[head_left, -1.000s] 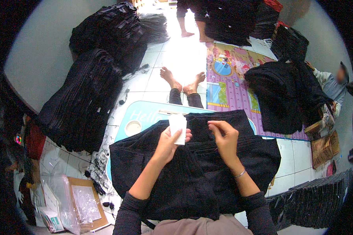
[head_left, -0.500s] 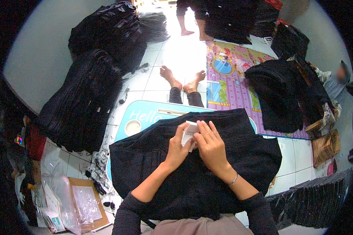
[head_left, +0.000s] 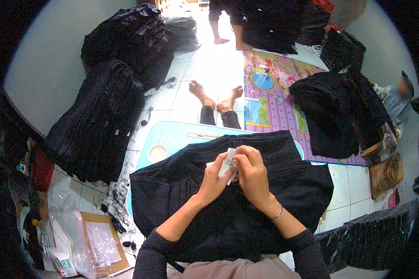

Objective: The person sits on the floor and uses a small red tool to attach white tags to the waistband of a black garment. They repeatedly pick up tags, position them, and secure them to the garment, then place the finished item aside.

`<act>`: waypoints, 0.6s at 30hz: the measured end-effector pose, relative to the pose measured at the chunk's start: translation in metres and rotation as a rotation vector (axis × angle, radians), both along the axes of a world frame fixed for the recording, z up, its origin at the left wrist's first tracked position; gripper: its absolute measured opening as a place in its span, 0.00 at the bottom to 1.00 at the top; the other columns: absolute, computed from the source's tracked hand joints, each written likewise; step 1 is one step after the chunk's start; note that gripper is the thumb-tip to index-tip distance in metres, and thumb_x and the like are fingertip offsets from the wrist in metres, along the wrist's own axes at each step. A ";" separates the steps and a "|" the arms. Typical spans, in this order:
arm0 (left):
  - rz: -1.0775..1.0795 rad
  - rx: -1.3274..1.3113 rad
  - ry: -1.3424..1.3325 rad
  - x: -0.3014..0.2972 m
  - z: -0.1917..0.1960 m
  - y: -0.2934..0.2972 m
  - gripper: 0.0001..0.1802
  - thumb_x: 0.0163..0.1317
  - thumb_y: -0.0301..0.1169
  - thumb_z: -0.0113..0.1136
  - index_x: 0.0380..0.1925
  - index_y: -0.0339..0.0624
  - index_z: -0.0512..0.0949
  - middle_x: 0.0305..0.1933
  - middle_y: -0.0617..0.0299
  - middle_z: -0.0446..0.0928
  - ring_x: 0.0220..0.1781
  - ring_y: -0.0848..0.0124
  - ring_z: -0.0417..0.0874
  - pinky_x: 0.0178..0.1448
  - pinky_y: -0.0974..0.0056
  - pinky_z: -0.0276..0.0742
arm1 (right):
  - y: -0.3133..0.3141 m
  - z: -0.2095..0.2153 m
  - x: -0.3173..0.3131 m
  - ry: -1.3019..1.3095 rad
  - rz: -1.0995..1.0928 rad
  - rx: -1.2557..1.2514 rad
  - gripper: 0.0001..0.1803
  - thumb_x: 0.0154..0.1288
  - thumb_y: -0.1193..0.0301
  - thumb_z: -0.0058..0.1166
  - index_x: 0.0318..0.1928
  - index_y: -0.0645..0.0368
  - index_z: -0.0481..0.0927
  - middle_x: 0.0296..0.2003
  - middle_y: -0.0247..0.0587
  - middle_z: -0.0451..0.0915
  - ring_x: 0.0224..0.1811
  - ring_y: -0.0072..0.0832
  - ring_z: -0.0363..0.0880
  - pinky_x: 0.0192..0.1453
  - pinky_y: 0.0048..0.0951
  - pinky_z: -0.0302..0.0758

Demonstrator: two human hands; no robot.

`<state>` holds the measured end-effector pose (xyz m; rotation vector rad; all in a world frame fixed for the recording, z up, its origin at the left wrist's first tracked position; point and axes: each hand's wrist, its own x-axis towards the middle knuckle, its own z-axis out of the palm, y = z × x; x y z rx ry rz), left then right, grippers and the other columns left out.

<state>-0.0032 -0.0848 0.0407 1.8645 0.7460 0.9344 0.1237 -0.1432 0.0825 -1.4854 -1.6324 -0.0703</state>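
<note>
Small white printed paper tags (head_left: 230, 163) are held up in front of me, above the black folded garment (head_left: 205, 235). My left hand (head_left: 212, 185) is closed, its thumb and fingers gripping the tags from the left. A second white edge shows behind its index finger. On the other side my right hand (head_left: 253, 176) is closed too, thumb and fingertips pinching the tags' right edge. How many tags there are, I cannot tell. Beneath both wrists the garment lies spread over a light-blue lap table (head_left: 171, 129), covering most of it.
Tall stacks of black garments stand at left (head_left: 95, 121) and right (head_left: 326, 111). A clear plastic bag (head_left: 77, 242) and brown cardboard (head_left: 118, 253) lie at lower left. Past my feet (head_left: 202, 93), a person's legs (head_left: 216, 30) show. A colourful mat (head_left: 277, 104) covers floor at right.
The tags have turned and fanned apart, with a second white edge now showing on the left. My right hand's fingers have curled from stretched out into a pinch.
</note>
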 end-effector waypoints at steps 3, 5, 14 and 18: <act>-0.010 -0.013 0.030 0.001 0.001 -0.002 0.22 0.61 0.26 0.58 0.56 0.42 0.66 0.38 0.45 0.79 0.41 0.55 0.84 0.41 0.59 0.77 | 0.000 -0.002 0.001 -0.002 0.009 0.026 0.05 0.60 0.80 0.53 0.37 0.67 0.74 0.44 0.51 0.76 0.50 0.49 0.74 0.52 0.41 0.74; 0.003 0.019 0.016 0.001 0.000 -0.002 0.23 0.61 0.26 0.58 0.56 0.42 0.66 0.39 0.44 0.79 0.42 0.54 0.83 0.42 0.58 0.77 | 0.001 -0.004 0.002 -0.030 0.000 0.032 0.05 0.60 0.80 0.52 0.37 0.67 0.74 0.44 0.52 0.76 0.50 0.51 0.75 0.56 0.44 0.73; 0.139 -0.038 0.008 0.003 -0.006 0.000 0.26 0.63 0.24 0.55 0.61 0.43 0.63 0.39 0.47 0.81 0.38 0.68 0.84 0.38 0.64 0.78 | 0.001 -0.011 -0.009 -0.152 0.002 0.128 0.08 0.55 0.81 0.54 0.37 0.66 0.74 0.41 0.51 0.76 0.47 0.49 0.77 0.58 0.45 0.74; -0.005 -0.139 -0.052 -0.003 -0.001 0.003 0.22 0.63 0.24 0.53 0.58 0.41 0.65 0.38 0.59 0.80 0.39 0.74 0.80 0.42 0.68 0.76 | -0.005 0.010 -0.009 0.035 0.051 0.057 0.06 0.56 0.80 0.54 0.36 0.64 0.74 0.35 0.47 0.74 0.39 0.46 0.77 0.46 0.42 0.77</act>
